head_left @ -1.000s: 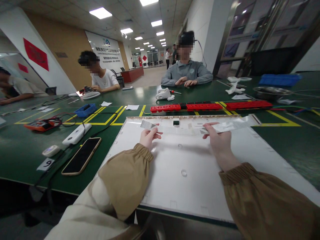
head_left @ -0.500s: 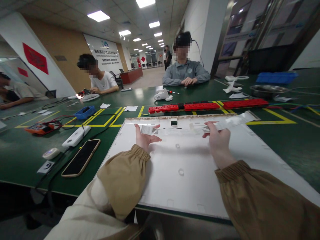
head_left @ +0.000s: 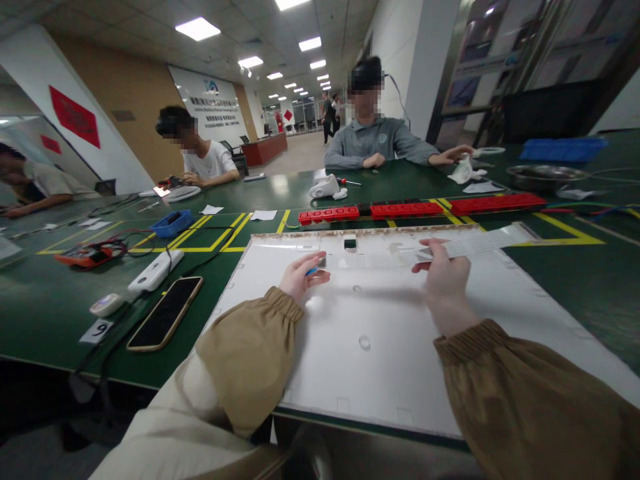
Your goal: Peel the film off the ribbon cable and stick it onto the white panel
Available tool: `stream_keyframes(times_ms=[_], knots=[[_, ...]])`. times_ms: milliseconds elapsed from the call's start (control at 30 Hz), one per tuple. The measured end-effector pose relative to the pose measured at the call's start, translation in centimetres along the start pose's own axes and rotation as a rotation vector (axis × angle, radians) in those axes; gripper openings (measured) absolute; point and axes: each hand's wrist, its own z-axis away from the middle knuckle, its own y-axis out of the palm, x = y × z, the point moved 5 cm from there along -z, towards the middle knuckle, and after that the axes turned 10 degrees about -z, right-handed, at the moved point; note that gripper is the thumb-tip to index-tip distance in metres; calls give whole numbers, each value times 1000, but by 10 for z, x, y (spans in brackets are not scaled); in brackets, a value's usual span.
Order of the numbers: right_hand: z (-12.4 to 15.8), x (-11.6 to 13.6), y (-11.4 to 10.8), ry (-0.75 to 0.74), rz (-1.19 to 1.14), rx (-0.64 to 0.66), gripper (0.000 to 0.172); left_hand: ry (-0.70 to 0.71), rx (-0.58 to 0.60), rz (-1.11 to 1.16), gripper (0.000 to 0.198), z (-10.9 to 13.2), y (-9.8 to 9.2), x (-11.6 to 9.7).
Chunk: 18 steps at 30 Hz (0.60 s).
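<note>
A long, clear plastic strip with fine printed lines (head_left: 367, 262) stretches between my hands above a large white panel (head_left: 325, 360). At its left end, my left hand (head_left: 303, 275) closes its fingers on the strip, and a small blue bit (head_left: 312, 271) shows between them. My right hand (head_left: 445, 277) pinches the strip further right, thumb and fingers together. Beyond that hand, the strip's free end (head_left: 505, 239) sticks out past the panel's far edge. Two small rings (head_left: 365, 343) show on the panel's face, and a dark square opening (head_left: 350, 245) sits near its far edge.
Left of the panel are a phone (head_left: 166, 313), a white power strip (head_left: 156, 270), cables and an orange multimeter (head_left: 90, 255). Red blocks (head_left: 407, 211) line the table behind the panel. Opposite, a person in grey (head_left: 367, 143) touches white parts (head_left: 466, 171).
My left hand has turned and closed its fingers at the strip's left end; before, its palm was spread beneath it. The person opposite has reached sideways to the white parts.
</note>
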Motion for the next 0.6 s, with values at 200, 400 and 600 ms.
stream_keyframes(times_ms=[200, 400, 600], knots=[[1, 0, 1, -2, 3, 18, 14, 55, -48, -48, 59, 0, -2, 0], [1, -1, 2, 6, 7, 48, 16, 107, -60, -92, 57, 3, -1, -5], [2, 0, 2, 5, 2, 37, 16, 120, -56, -141, 59, 0, -2, -2]])
